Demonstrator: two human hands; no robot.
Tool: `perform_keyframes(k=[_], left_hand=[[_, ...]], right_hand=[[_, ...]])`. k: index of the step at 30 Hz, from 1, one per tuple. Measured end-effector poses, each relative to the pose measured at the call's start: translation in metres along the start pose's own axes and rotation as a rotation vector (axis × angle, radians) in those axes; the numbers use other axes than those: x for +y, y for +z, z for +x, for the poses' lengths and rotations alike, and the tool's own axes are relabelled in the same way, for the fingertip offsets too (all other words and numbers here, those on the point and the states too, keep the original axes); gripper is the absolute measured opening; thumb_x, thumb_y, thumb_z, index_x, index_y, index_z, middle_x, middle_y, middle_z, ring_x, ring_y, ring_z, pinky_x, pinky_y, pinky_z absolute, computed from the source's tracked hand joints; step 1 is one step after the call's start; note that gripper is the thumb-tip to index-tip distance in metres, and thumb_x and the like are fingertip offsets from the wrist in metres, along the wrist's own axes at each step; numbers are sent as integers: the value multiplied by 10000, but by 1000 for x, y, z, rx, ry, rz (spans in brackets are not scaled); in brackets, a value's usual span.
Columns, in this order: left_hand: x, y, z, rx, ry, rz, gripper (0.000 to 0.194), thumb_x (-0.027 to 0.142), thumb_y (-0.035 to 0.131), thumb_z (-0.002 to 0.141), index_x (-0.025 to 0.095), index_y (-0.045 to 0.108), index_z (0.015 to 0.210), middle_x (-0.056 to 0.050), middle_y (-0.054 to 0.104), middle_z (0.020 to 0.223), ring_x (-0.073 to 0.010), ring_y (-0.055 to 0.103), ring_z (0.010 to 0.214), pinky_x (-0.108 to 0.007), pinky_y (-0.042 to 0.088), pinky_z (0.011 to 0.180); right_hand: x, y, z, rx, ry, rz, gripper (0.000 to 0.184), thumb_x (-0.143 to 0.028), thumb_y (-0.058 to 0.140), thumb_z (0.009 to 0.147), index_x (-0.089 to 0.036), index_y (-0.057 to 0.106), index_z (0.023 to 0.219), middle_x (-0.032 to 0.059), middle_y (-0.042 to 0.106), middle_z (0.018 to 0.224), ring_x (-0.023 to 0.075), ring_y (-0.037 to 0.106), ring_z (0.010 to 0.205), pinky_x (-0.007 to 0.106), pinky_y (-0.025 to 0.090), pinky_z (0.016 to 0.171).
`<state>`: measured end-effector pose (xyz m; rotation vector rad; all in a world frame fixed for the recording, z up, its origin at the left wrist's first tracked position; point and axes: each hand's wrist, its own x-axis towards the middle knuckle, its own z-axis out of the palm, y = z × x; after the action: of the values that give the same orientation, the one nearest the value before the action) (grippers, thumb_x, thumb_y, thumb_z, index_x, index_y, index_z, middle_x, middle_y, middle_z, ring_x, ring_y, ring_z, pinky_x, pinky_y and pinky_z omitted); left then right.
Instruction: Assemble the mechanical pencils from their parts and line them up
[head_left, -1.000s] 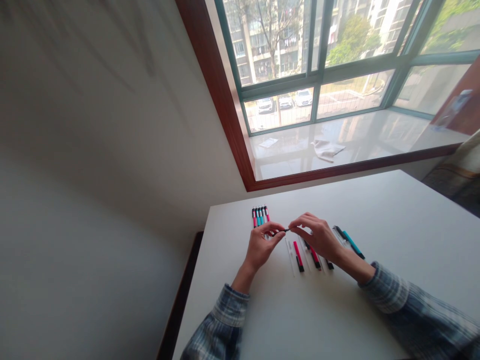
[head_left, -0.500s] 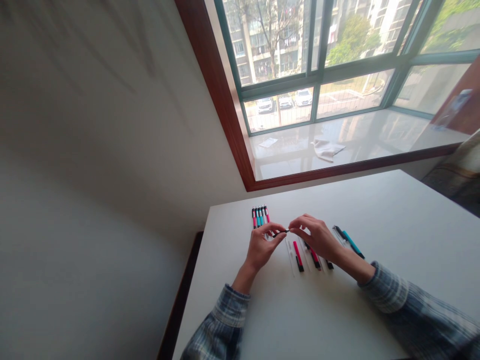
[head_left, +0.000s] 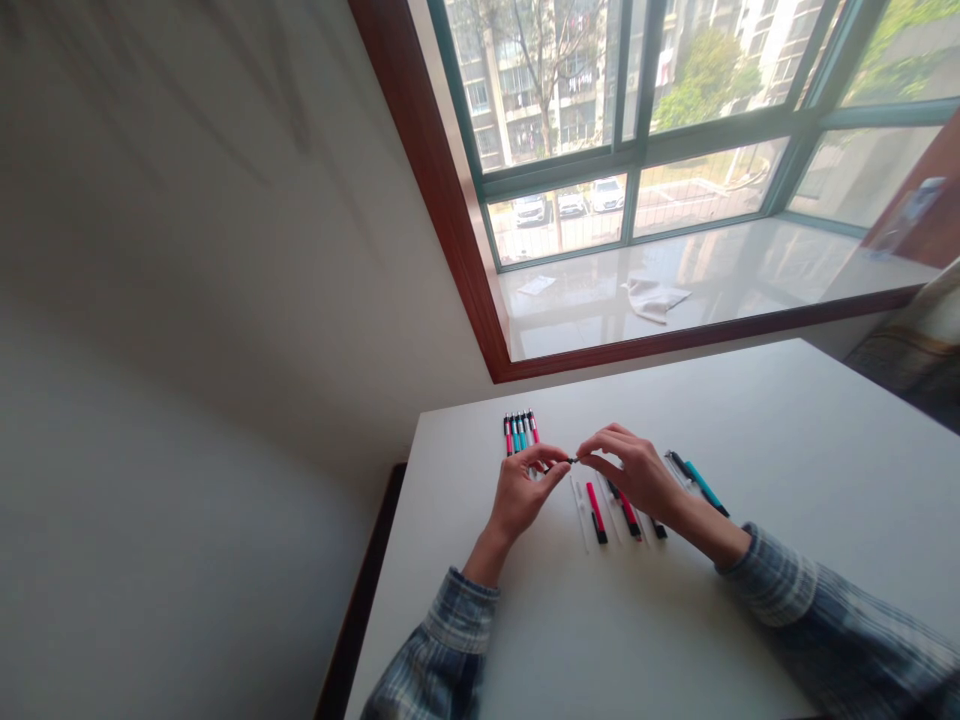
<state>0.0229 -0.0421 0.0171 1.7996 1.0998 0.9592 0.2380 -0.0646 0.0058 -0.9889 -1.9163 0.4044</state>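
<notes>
Looks like only that small dark piece [head_left: 572, 460] has shifted a touch, pinched by the left hand [head_left: 523, 496] and right hand [head_left: 636, 476], so I'd keep both ends aligned.

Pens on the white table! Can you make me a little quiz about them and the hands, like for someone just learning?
1. True or false: the row of pens lies beyond the left hand, on the white table.

2. Pick one: what colour is the bright pen piece lying just beyond the right forearm?
A) pink
B) teal
C) yellow

3. Short answer: which hand or hands have fingertips at the small dark piece?

Key:
1. True.
2. B, teal.
3. Both: the left hand and the right hand meet at it.
</notes>
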Motion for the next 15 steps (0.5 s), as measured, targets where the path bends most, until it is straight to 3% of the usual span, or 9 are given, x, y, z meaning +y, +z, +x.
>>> perform_keyframes(k=[15], left_hand=[[2, 1, 0, 3, 11, -2, 160, 361, 774, 856, 213, 784, 915, -46, 787, 904, -189, 682, 811, -313, 522, 755]], right_hand=[[2, 1, -1, -24, 20, -9, 154, -321, 586, 1041, -234, 706, 1000, 60, 754, 937, 216, 680, 893, 357, 564, 787]])
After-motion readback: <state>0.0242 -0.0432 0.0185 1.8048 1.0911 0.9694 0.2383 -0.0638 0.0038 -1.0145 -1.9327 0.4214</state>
